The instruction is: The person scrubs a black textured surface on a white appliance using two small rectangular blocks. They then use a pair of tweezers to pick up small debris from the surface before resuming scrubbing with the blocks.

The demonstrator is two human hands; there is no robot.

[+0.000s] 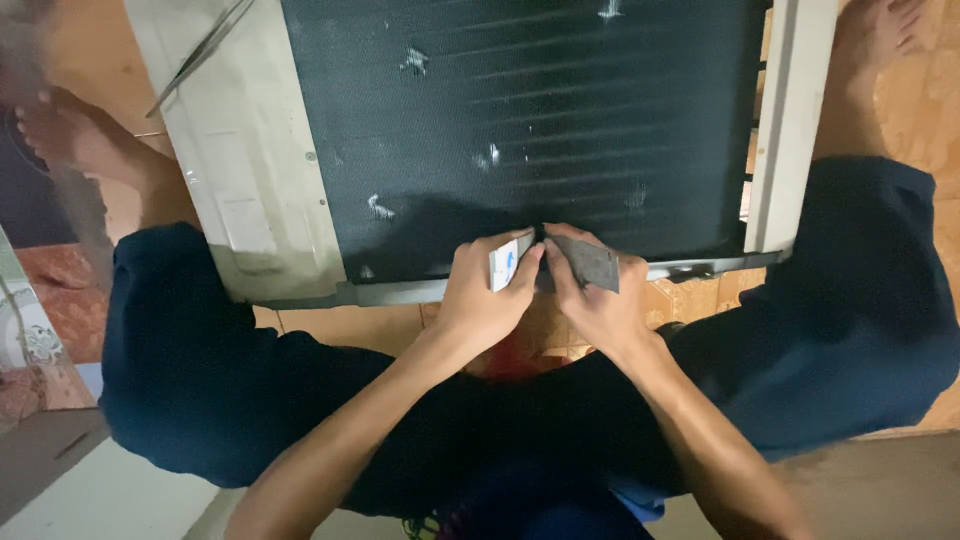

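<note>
A white air-conditioner unit point(250, 170) lies flat on the floor between my legs, its dark finned coil point(560, 110) facing up. Both hands meet at the coil's near edge. My left hand point(480, 300) pinches a small white card with a blue mark point(503, 265). My right hand point(595, 300) pinches a thin grey card point(590, 262), its edge pressed against the fins. The two cards nearly touch at the middle. Some fins show pale bent or scuffed spots point(380, 208).
My bare feet point(70, 135) rest on the orange tiled floor point(700, 295) at either side of the unit. Dark blue shorts point(850, 300) cover my legs. A thin metal rod point(200, 50) lies across the unit's top left. Patterned fabric point(30, 340) sits at the left edge.
</note>
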